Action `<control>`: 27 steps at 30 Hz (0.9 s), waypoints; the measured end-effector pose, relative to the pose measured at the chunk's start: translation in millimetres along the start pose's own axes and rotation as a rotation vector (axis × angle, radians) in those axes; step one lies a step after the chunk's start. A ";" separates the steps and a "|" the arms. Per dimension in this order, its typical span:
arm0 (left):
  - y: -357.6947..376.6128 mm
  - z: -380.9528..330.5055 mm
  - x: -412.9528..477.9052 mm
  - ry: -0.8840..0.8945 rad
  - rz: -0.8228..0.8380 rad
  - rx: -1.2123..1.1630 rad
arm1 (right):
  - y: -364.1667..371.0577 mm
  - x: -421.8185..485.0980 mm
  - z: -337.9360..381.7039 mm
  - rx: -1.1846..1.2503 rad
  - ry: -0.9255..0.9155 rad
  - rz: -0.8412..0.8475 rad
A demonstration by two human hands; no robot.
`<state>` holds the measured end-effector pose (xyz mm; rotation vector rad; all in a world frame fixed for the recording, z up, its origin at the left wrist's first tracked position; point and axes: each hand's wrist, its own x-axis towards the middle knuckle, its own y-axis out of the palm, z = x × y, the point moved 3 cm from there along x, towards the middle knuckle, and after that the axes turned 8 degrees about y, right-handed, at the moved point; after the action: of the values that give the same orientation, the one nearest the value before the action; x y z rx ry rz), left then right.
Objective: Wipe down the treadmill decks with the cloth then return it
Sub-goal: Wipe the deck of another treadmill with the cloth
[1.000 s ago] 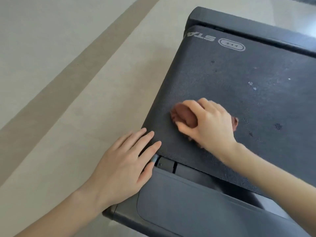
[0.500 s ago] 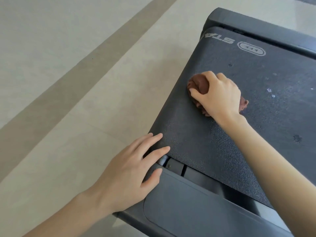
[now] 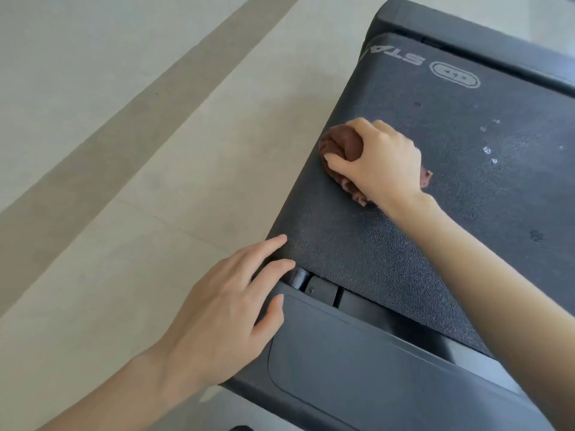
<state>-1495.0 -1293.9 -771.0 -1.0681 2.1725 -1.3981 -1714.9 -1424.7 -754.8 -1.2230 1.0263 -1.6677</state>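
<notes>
A black, rough-textured treadmill deck (image 3: 389, 244) fills the right side, with a white logo near its far end. My right hand (image 3: 382, 160) is closed over a bunched reddish-brown cloth (image 3: 340, 146) and presses it on the deck near the left edge. The cloth peeks out ahead of the fingers and behind the palm. My left hand (image 3: 230, 312) lies flat with fingers spread on the deck's near left corner, over the edge and the grey end cover (image 3: 357, 368). A few white specks (image 3: 487, 150) and a dark spot (image 3: 535, 235) mark the belt to the right.
Pale tiled floor (image 3: 124, 150) with a darker diagonal stripe lies left of the treadmill. The treadmill's far frame bar (image 3: 466, 35) crosses the top right. A small roller and bracket (image 3: 308, 283) sit in the gap between belt and end cover.
My right hand slid the cloth away from me along the deck's left edge, then slightly back. The left hand stayed at the near corner while the view shifted.
</notes>
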 end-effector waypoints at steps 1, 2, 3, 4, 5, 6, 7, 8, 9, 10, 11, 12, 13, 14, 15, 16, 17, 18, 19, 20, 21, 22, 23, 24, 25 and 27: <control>-0.6 0.1 0.6 0.003 -0.019 0.007 | 1.0 -3.1 3.7 -0.039 -0.013 -0.007; -1.2 0.1 1.7 0.012 -0.041 0.011 | -0.1 -11.4 7.8 -0.064 -0.042 -0.004; -2.4 0.1 3.2 0.022 -0.069 0.014 | -2.9 -24.5 12.5 -0.054 -0.087 0.005; -4.0 0.6 5.8 0.034 -0.100 0.018 | -7.7 -40.8 16.7 -0.014 -0.140 0.012; -5.9 1.7 9.3 0.047 -0.133 0.026 | -13.1 -58.5 19.4 0.037 -0.196 0.011; -7.8 3.0 13.7 0.059 -0.162 0.038 | -18.3 -76.5 20.3 0.080 -0.253 0.014; -9.8 4.2 19.2 0.068 -0.186 0.051 | -22.7 -93.1 18.9 0.109 -0.312 0.033; -11.7 5.4 25.9 0.075 -0.204 0.062 | -26.3 -105.2 14.1 0.118 -0.363 0.058; -13.1 6.2 33.9 0.084 -0.212 0.078 | -29.8 -110.4 5.0 0.114 -0.389 0.077; -13.2 5.9 43.0 0.099 -0.203 0.102 | -32.7 -108.7 -8.3 0.105 -0.377 0.081; -11.4 4.3 52.7 0.117 -0.174 0.134 | -35.5 -101.7 -24.8 0.083 -0.324 0.071; -8.2 1.2 62.4 0.135 -0.131 0.169 | -38.3 -90.7 -44.0 0.048 -0.238 0.040; -4.2 -3.0 72.0 0.153 -0.087 0.201 | -41.2 -76.8 -66.1 0.015 -0.124 0.009; 0.4 -8.2 81.2 0.173 -0.049 0.224 | -43.8 -63.6 -90.6 -0.016 0.000 -0.003; 5.6 -14.2 89.7 0.198 -0.017 0.234 | -46.1 -53.3 -114.2 -0.046 0.122 -0.005; 11.4 -20.5 97.5 0.228 0.011 0.239 | -48.7 -47.4 -133.0 -0.063 0.224 -0.006; 17.4 -26.5 104.7 0.260 0.031 0.243 | -52.1 -46.9 -143.8 -0.068 0.291 -0.007; 23.0 -31.7 111.8 0.290 0.042 0.247 | -54.9 -51.8 -147.2 -0.076 0.322 -0.007; 28.1 -36.0 118.9 0.312 0.049 0.246 | -56.8 -62.2 -144.6 -0.089 0.318 -0.010; 32.9 -39.4 125.6 0.321 0.052 0.238 | -58.2 -77.6 -137.4 -0.099 0.280 -0.014; 37.6 -41.7 132.3 0.322 0.057 0.227 | -60.7 -96.1 -127.5 -0.091 0.224 -0.017; 42.1 -43.5 138.5 0.323 0.064 0.219 | -64.1 -115.7 -119.6 -0.070 0.163 -0.022; 46.9 -45.0 143.5 0.328 0.073 0.222 | -68.1 -134.9 -114.1 -0.051 0.091 -0.022; 51.4 -46.2 147.3 0.337 0.082 0.238 | -71.8 -151.0 -111.5 -0.034 0.004 -0.008; 55.4 -47.3 150.5 0.352 0.089 0.260 | -74.1 -161.7 -112.2 -0.013 -0.086 0.013; 61.3 -49.4 155.8 0.383 0.109 0.275 | -75.6 -162.7 -124.0 0.039 -0.188 0.035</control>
<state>-1653.7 -1365.1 -786.0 -0.6133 2.1558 -1.9052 -1812.6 -1229.8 -760.0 -1.3013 0.8916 -1.5074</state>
